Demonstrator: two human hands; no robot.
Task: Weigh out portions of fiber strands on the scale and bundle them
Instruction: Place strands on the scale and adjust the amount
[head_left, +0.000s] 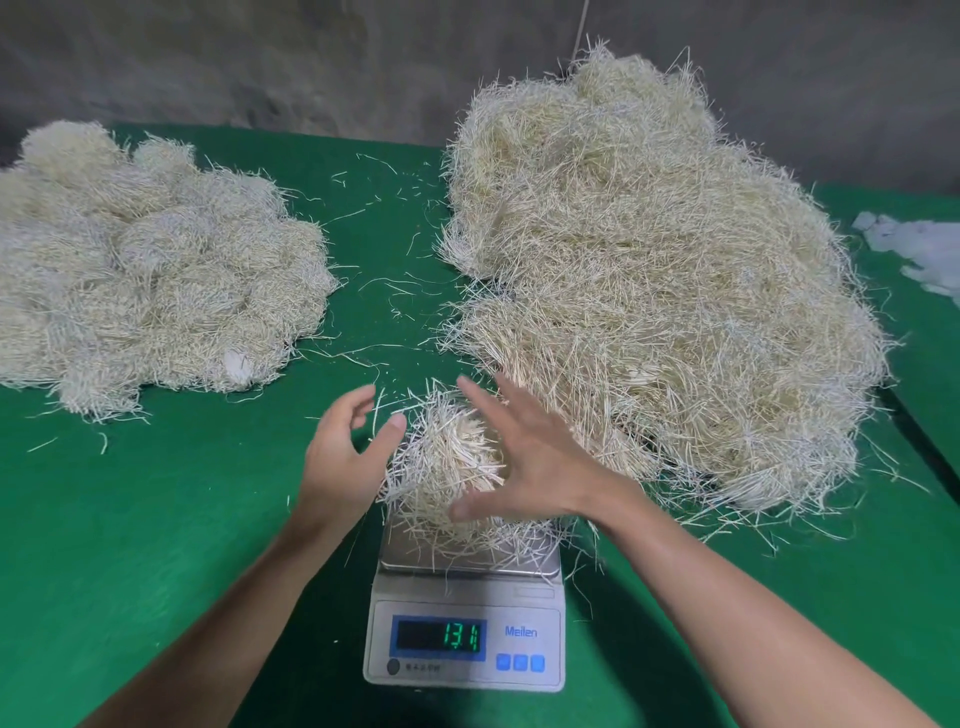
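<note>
- Nearest the camera sits a small white digital scale with a steel pan (464, 644), its green digits reading 13.1 and three blue buttons to the right of the display.
- On the pan lies a loose portion of pale, straw-coloured fiber strands (441, 467), heaped into a rough mound, with thin ends spilling over the pan's edges.
- To the left of that mound is the left hand (345, 457), fingers loosely curved and apart, holding nothing; its thumb reaches close to the strands.
- On the mound's right side is the right hand (524, 457), fingers spread wide and gripping nothing. Whether its palm touches the fibers cannot be told.
- Judging by this, a portion is being weighed or is about to be gathered up; it is not yet bundled.
- Far left lies a pile of finished fiber bundles (145, 270), rounded tufts packed side by side with brush-like ends, so a fair share of the work looks done.
- Far right rises a large heap of loose fiber strands (649, 291), tangled, wiry and bristling in every direction, bigger than the bundled pile, so much is probably left to weigh.
- Everything rests on a green felt-covered table (156, 519), matte and soft-looking, with stray strands scattered between the two piles.
- At the far right edge lie some white translucent scraps (919, 249); what they are is unclear.
</note>
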